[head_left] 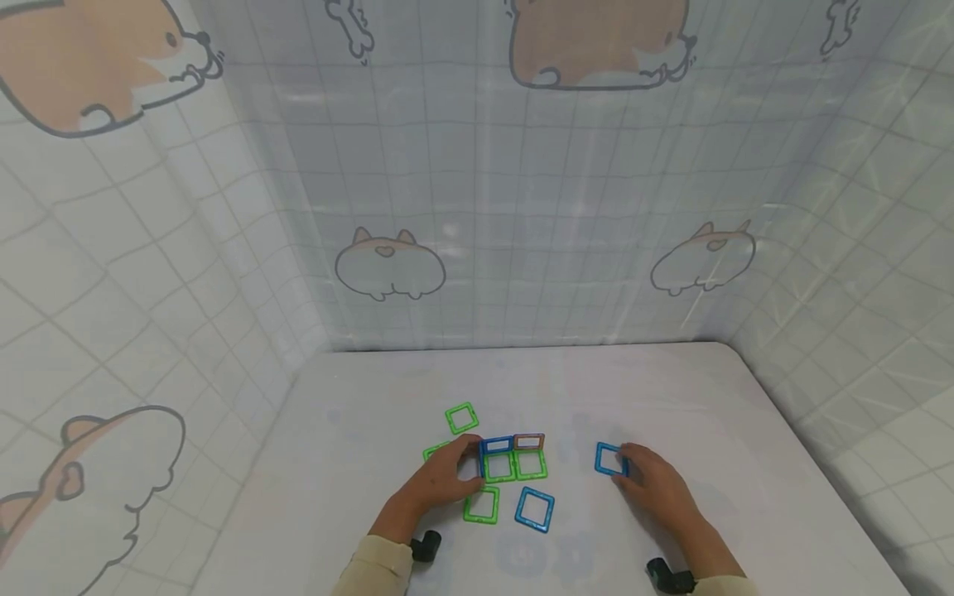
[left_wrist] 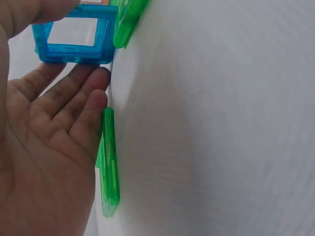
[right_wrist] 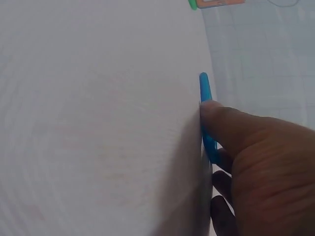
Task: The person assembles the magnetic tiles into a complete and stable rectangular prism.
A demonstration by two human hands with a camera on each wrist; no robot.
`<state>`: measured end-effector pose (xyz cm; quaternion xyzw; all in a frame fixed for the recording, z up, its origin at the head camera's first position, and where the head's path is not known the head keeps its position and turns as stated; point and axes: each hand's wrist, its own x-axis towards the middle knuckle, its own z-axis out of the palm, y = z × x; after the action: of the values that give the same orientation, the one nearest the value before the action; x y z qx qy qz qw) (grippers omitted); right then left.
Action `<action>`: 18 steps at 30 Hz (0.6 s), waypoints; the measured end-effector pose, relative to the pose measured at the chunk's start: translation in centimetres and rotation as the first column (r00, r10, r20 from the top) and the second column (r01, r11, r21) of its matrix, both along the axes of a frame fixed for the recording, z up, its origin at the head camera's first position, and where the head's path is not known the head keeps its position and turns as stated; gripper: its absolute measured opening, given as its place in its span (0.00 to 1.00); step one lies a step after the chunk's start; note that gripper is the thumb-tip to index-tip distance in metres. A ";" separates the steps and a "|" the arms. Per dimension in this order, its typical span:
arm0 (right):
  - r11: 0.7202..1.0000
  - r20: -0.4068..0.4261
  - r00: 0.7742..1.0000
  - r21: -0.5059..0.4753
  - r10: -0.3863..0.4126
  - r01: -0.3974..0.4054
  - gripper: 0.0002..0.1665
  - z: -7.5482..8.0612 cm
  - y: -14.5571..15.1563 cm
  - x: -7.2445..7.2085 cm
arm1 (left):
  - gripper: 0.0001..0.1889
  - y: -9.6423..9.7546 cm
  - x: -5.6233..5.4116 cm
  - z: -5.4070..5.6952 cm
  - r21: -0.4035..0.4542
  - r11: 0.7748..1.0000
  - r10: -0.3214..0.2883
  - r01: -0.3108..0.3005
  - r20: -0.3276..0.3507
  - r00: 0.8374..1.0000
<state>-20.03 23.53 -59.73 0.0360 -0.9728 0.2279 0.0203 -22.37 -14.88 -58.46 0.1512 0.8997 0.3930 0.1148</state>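
Note:
My left hand (head_left: 440,478) grips an upright blue magnetic tile (left_wrist: 74,53) between thumb and fingers, at the left side of a small tile build. That build has two green square tiles (head_left: 532,477) flat on the table, with a blue tile (head_left: 498,439) and an orange tile (head_left: 529,435) standing along their far edge. To the right, apart from the build, my right hand (head_left: 661,488) pinches a blue square tile (head_left: 599,458) by its right edge. The right wrist view shows this tile (right_wrist: 204,86) edge-on, low over the table, its near end partly behind the thumb.
Loose on the white table (head_left: 358,430) lie a green tile (head_left: 481,520) and a blue tile (head_left: 534,526) nearer me. Another green tile (head_left: 462,429) lies farther back, and one more (head_left: 432,451) is partly behind my left hand. Tile-patterned curtains (head_left: 477,273) surround the table.

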 end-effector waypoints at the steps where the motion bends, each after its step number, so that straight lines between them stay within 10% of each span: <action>1: 1.000 0.003 1.000 0.000 -0.001 0.001 0.32 0.1 0.0 0.1 | 0.36 0.0 0.0 0.0 0.000 1.000 -0.001 0.001 -0.001 1.000; 18: 0.996 -0.108 0.994 -0.090 -0.012 0.003 0.21 -0.3 0.3 1.1 | 0.36 -0.1 -0.1 -0.3 0.002 1.000 0.002 -0.002 -0.003 1.000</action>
<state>-18.89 23.79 -60.03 0.0436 -0.9592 0.2689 0.0754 -22.44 -14.96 -58.73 0.1511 0.8997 0.3937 0.1130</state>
